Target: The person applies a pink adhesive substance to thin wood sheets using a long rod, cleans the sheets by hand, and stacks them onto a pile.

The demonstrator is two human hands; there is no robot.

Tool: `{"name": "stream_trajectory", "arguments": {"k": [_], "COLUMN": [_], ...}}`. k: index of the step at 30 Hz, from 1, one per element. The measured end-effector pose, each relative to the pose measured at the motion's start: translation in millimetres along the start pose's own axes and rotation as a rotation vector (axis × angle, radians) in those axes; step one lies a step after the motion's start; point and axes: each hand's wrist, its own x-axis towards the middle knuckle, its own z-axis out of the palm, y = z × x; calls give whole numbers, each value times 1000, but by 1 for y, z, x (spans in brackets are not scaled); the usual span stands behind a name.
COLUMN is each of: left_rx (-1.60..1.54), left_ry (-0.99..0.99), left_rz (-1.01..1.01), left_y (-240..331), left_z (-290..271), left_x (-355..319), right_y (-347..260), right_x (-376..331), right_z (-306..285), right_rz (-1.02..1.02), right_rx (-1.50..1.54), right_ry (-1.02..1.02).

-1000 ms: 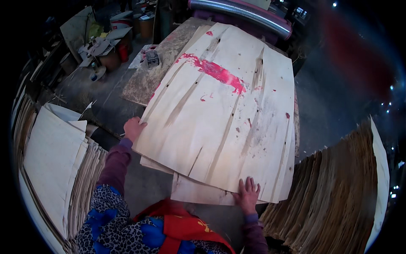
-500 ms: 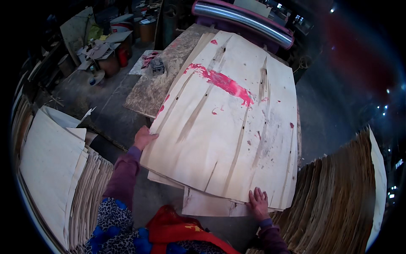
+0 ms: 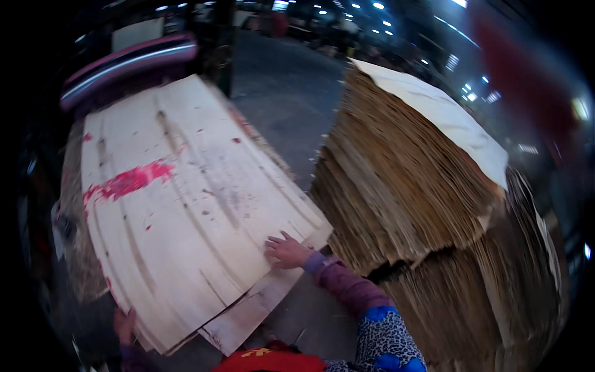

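A pale wood veneer sheet (image 3: 186,229) with brown streaks lies on top of other sheets in front of me. It bears a smeared bright pink patch (image 3: 133,180) and small pink spots. At its near left edge is my left hand (image 3: 125,325), slightly blurred, closed on the sheet's edge with the fingers partly hidden. My right hand (image 3: 286,251) rests on top of the sheet close to its near right edge, with fingers spread. Below the near edge, another sheet (image 3: 245,313) sticks out.
A tall stack of brown veneer sheets (image 3: 396,180) stands to my right, a white sheet (image 3: 446,111) over its top. More stacked veneer (image 3: 471,297) sits nearer. Beyond the sheets is a machine with a shiny metal roller (image 3: 130,65) and a purple-pink body. Dark floor (image 3: 279,93) shows between.
My view has swung right, so the sheets now appear further left and the right-hand stack fills more of the picture. My right hand now lies farther onto the sheet's surface; the left still keeps its edge.
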Motion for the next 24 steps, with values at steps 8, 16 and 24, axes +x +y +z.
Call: {"name": "stream_trajectory", "arguments": {"k": [8,16,24], "left_rx": [162,-638,-797], "left_ry": [469,-26,-770], "left_rz": [525,743,844], "left_y": [72,378,654], "left_z": [-114,35,222], "left_x": [87,43,-124], "right_y": [7,78,88], "right_x": [-148,-319,-354], "right_z": [-230,-382,-410], "right_rz": [751,1256,947], "right_rx": [-375,-1200,-1068], "right_ry": [705,410,388]}}
